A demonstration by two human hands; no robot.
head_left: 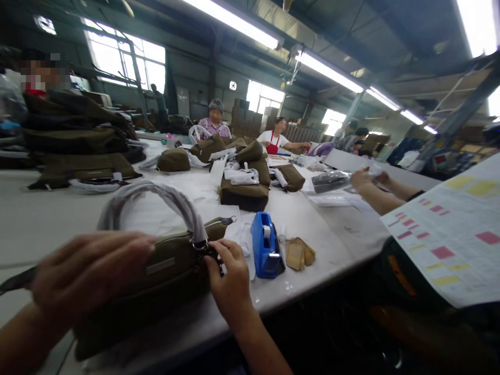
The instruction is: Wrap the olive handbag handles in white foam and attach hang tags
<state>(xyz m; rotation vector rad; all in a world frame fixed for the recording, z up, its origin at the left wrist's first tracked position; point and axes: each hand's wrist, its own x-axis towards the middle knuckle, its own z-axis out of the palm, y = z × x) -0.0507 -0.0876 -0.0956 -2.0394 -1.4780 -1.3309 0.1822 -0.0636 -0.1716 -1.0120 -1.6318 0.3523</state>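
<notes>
Well, R hand (pixel 231 268) pinches bag (pixel 167 286), L hand (pixel 86 268) flat; plate (pixel 160 265) txt illegible.

left hand (pixel 84 273) kinda blurry, fingers (pixel 127 250) stretched out pretty straight, right hand (pixel 232 273) pinching with bent fingers and thumb (pixel 214 273), both forearms (pixel 260 338) bare

The handbag (pixel 177 281) looked like matt cloth, its handle (pixel 189 211) wrapped in thin, crinkled sheeting, its ring (pixel 200 245) shiny metal. The tape dispenser (pixel 260 252) was smooth, glossy plastic; the tags (pixel 295 255) looked like matt card.
</notes>
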